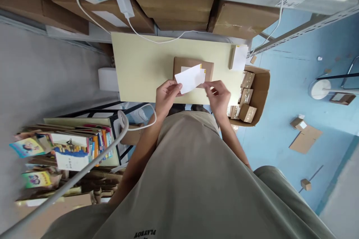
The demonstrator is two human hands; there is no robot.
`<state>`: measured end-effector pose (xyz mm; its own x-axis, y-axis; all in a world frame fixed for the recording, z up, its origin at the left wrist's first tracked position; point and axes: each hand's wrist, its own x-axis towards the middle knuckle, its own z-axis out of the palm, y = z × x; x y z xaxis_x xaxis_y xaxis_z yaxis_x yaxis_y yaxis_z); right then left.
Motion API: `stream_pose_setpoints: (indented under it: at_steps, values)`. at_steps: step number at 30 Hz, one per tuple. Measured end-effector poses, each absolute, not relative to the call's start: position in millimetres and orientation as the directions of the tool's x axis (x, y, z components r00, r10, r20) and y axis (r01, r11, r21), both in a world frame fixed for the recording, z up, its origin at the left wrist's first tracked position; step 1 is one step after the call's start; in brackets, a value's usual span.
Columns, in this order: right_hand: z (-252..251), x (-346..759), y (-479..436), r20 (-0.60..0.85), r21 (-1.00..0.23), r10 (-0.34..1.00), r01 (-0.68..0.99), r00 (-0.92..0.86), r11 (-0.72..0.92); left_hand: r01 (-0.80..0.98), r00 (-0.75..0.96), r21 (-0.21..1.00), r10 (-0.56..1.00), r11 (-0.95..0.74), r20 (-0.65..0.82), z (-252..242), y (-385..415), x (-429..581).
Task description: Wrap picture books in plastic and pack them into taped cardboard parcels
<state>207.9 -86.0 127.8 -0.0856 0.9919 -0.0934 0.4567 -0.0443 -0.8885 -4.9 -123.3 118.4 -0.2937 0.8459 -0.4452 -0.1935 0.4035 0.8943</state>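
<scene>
Left grip [166,96] pinches white paper [190,79]; whether right grip [220,95] pinches cannot be determined. One carton [187,62] beneath; behind, one shirt [185,171] reads "PLAYBOY".

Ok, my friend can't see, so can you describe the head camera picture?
Someone's left hand holds white paper over a small cardboard box on a pale yellow table, with the right hand at the paper's right edge. A white stack lies at the table's right end, near an open carton of small boxes.
</scene>
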Motion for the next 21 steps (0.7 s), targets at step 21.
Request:
stream_pose_setpoints:
  at_steps: [21]
  values:
    - [121,222,-112,-0.11,-0.892,0.832,0.423,-0.544,0.158,-0.135,-0.288,0.769,0.718,0.625,-0.634,61,-133,8]
